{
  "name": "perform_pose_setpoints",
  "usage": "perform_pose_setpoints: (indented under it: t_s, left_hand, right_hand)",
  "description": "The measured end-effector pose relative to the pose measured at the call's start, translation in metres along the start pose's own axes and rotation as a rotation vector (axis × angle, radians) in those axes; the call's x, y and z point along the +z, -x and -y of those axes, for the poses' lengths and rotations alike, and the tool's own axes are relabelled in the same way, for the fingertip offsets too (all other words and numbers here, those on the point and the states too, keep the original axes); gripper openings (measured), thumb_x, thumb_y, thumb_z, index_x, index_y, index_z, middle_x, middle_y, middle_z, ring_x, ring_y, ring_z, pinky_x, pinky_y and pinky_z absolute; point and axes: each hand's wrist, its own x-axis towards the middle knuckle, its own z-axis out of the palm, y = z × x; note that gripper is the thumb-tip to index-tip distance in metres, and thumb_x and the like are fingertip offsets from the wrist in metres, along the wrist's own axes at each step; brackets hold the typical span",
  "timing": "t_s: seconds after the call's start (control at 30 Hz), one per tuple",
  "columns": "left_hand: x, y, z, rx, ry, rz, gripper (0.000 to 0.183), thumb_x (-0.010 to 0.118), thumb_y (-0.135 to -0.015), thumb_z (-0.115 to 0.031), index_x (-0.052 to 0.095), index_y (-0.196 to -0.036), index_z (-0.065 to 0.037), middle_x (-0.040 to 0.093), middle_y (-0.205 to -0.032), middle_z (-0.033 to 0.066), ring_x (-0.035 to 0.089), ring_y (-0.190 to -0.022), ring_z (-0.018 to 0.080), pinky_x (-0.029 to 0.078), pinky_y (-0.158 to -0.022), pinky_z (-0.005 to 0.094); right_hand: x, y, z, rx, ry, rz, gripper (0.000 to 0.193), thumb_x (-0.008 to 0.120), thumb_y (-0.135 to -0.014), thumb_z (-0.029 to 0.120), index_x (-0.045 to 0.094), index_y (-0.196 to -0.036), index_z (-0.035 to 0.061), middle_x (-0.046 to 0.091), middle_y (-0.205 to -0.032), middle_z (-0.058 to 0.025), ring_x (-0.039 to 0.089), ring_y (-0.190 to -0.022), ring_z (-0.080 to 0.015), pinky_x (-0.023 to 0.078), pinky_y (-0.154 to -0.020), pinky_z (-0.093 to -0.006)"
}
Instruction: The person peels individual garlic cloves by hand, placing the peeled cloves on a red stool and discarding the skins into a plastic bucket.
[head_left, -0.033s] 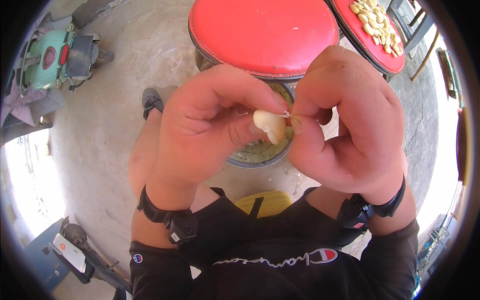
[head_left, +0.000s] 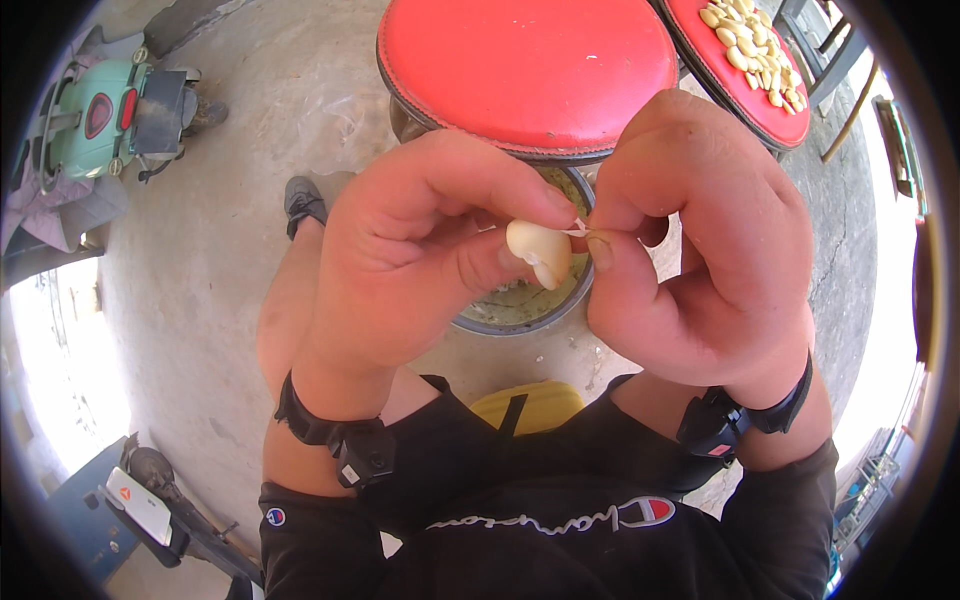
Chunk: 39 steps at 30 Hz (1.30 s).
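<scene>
A pale garlic clove [head_left: 545,250] is pinched between the thumb and fingers of my left hand [head_left: 410,245]. From its right end a thin whitish strip of skin [head_left: 577,232] runs across to my right hand [head_left: 700,240], whose thumb and forefinger are closed on it. Below both hands a round basin [head_left: 520,325] with a grey rim stands on the floor, partly covered by them. Pale scraps show inside it.
Ahead is a red round stool [head_left: 530,70]. A second red stool [head_left: 690,25] at the far right carries a pile of peeled garlic cloves [head_left: 755,50]. A green scooter [head_left: 100,115] stands at the left. Something yellow [head_left: 530,405] is between my legs.
My right hand has shifted slightly to the right, away from the clove. The strip of skin between the hands shows a little longer. My left hand has stayed in place.
</scene>
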Motion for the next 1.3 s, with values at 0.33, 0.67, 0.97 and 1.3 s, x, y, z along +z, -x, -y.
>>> perform_pose_setpoints:
  t_s: [0.33,0.67,0.97,1.3]
  left_hand:
    - [-0.006,-0.003,-0.004,-0.044,-0.058,-0.086,0.038,0.076,-0.091,-0.027,0.055,-0.111,-0.004,0.068,-0.095,0.0121,0.064,-0.081,0.017,0.05,-0.069,0.0268]
    - [-0.005,-0.004,-0.006,-0.052,-0.012,-0.145,0.039,0.08,-0.086,-0.024,0.055,-0.108,-0.005,0.065,-0.097,0.0094,0.06,-0.079,0.015,0.05,-0.069,0.0265]
    - [-0.004,-0.003,-0.005,-0.028,0.005,-0.128,0.039,0.082,-0.084,-0.019,0.054,-0.108,-0.006,0.064,-0.102,0.012,0.06,-0.081,0.0153,0.051,-0.071,0.027]
    - [-0.006,0.0,-0.002,0.071,-0.119,-0.057,0.038,0.084,-0.081,-0.012,0.056,-0.105,-0.004,0.065,-0.108,0.0148,0.064,-0.094,0.0176,0.052,-0.083,0.0292]
  right_hand:
    - [-0.016,0.001,-0.008,0.044,-0.094,0.286,0.018,0.058,-0.067,-0.007,0.062,-0.083,0.0007,0.055,-0.073,-0.0083,0.053,-0.062,-0.0219,0.041,-0.054,-0.0302]
    - [-0.011,-0.003,-0.004,0.169,-0.19,0.187,0.017,0.064,-0.076,-0.008,0.062,-0.092,-0.0008,0.059,-0.084,-0.0065,0.054,-0.07,-0.0153,0.043,-0.061,-0.0256]
    - [-0.005,-0.001,0.002,0.238,-0.208,0.138,0.02,0.068,-0.08,-0.008,0.057,-0.095,-0.0018,0.057,-0.087,-0.0055,0.052,-0.075,-0.0133,0.042,-0.066,-0.0245]
    - [-0.002,0.003,-0.002,0.342,-0.449,0.119,0.018,0.069,-0.079,-0.008,0.058,-0.091,-0.0009,0.056,-0.083,-0.0049,0.051,-0.072,-0.0132,0.04,-0.066,-0.0246]
